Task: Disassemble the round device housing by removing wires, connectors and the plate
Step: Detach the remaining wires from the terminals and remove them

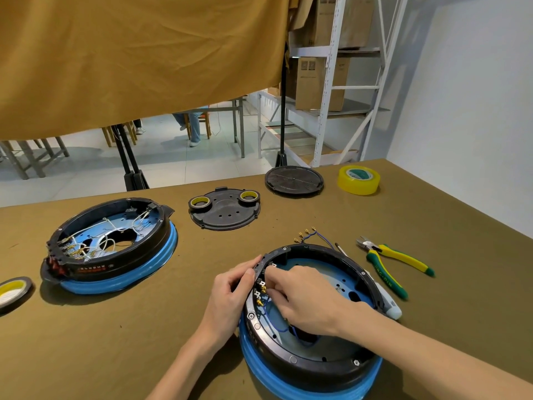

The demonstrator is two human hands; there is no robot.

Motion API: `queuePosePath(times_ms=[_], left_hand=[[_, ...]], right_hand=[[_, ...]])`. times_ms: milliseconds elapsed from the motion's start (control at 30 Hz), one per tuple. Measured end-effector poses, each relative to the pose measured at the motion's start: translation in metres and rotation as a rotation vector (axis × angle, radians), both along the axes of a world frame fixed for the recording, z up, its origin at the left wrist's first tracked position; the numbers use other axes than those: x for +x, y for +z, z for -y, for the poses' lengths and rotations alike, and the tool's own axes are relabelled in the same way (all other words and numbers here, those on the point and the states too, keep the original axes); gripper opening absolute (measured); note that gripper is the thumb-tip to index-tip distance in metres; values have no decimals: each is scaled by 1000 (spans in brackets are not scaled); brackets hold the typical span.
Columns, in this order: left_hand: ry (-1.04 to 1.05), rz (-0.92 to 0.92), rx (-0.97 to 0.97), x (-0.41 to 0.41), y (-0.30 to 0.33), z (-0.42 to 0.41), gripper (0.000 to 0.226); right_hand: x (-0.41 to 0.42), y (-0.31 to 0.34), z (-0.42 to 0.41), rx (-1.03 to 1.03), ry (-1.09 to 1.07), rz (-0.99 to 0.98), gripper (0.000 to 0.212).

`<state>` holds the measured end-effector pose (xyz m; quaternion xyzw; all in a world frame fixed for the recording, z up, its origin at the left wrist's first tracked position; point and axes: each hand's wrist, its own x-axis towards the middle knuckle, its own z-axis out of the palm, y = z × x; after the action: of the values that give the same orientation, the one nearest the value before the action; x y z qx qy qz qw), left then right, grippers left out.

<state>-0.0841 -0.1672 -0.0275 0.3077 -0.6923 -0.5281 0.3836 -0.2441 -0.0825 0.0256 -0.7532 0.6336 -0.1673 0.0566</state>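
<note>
Round housing [313, 353], black ring on blue base, sits on the counter [144, 327] directly under both hands; its near edge is cut off by the frame. Left hand [230, 295]: fingers [250, 275] curled over the outer rim, gripping it. Right hand [305, 298]: fingers [272, 277] reach inside, pinched at the brass connectors [261, 295] on the inner wall; exact contact hidden by the fingertips. Blue wire [274, 324] loops below the right palm, partly covered. Beyond the fingertips, loose wires [310, 235] lie outside the rim. Right of the fingers: cutters [395, 262], green-yellow handles, handle lettering not legible; a white tool [388, 301] largely hidden behind the rim. Left of the fingers: second housing [109, 243] with white wires, red label unreadable. Farther off: black plate [226, 212] carrying two tape rolls, yellow tape [358, 180].
</note>
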Motion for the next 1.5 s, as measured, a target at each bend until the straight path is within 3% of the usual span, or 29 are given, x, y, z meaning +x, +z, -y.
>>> queuePosePath(times_ms=[400, 567, 1000, 1200, 1500], left_hand=[[-3, 5, -7, 0, 3, -2, 49], [-11, 1, 6, 1, 4, -2, 39], [-9, 20, -22, 2, 1, -1, 44], [-2, 23, -15, 2, -2, 0, 34], [2, -11, 0, 1, 1, -1, 44]], right_hand=[[0, 0, -2, 27, -3, 46, 8], [-1, -1, -2, 38, -14, 50, 7], [-2, -3, -4, 41, -6, 77, 8], [-2, -2, -5, 22, 22, 47, 9], [-6, -5, -13, -41, 39, 208, 14]])
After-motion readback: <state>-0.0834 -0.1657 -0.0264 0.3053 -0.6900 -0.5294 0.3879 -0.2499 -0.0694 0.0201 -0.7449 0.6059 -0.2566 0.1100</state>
